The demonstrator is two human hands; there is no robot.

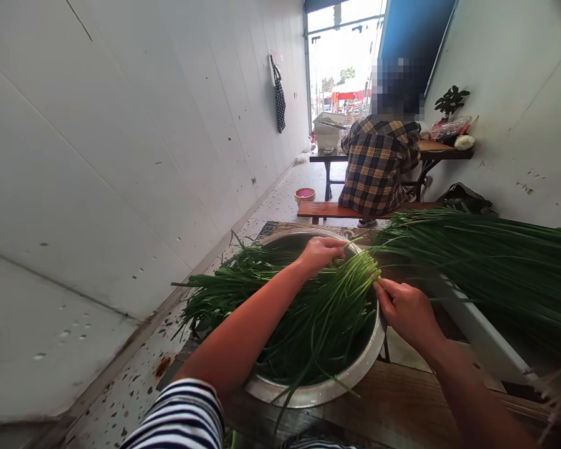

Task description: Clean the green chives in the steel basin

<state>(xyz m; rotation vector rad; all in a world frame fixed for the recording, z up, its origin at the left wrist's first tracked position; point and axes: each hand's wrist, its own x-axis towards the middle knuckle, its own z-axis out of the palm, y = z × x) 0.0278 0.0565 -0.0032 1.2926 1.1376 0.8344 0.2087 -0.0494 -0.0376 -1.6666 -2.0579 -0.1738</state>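
A round metal basin (308,397) holds a heap of long green garlic chives (318,318), their pale cut ends gathered at its right rim. Above the far side of the basin, my left hand (325,252) is closed, and a thin chive stalk sticks out from its fingertips. My right hand (404,305) pinches at the pale ends of the bunch by the right rim, thumb and forefinger together. Leaves spill over the basin's left edge, and a few hang over its front.
A large pile of long green leaves (486,262) lies at the right, over a white container (481,337). Ahead, a person in a plaid shirt (378,162) sits on a wooden bench (318,209) at a table. A small pink-filled tub (305,194) stands on the floor. A wall (121,156) runs along the left.
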